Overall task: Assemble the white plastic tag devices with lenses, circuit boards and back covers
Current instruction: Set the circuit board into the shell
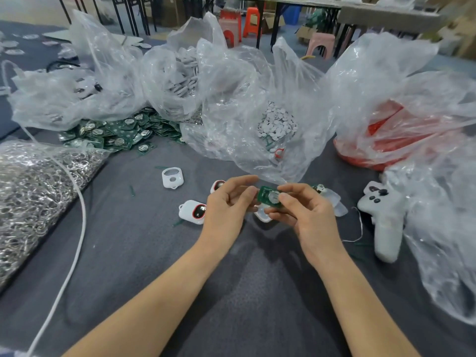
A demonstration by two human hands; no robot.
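Board (269, 198) is up off the surface (257, 292), near centre, held between both hands. Left hand (229, 202): grip pinched on the board's left edge, thumb and forefinger. Right hand (304, 215): grip clamped on the board's right end, thumb by the round metal cell holder. A white shell (262, 216) sits just under the right fingers. I cannot tell whether it is held or lying on the surface, nor whether a lens is in it.

Progress, as I judge it: early in a long batch.
- Just left of the hands lies one tag (193, 212) with a dark, red-ringed lens fitted.
- A second tag (217, 186) lies partly behind the left hand. Whether either tag has its board or cover, I cannot tell.
- Farther left lies an empty shell (172, 177), with no lens.
- Stock remaining: board pile (116, 132) far left, disc bag (277, 123) far centre, bag of pale flat parts (183, 73) beyond, likely covers.

Current unit: board not yet seated, cover not yet fitted.
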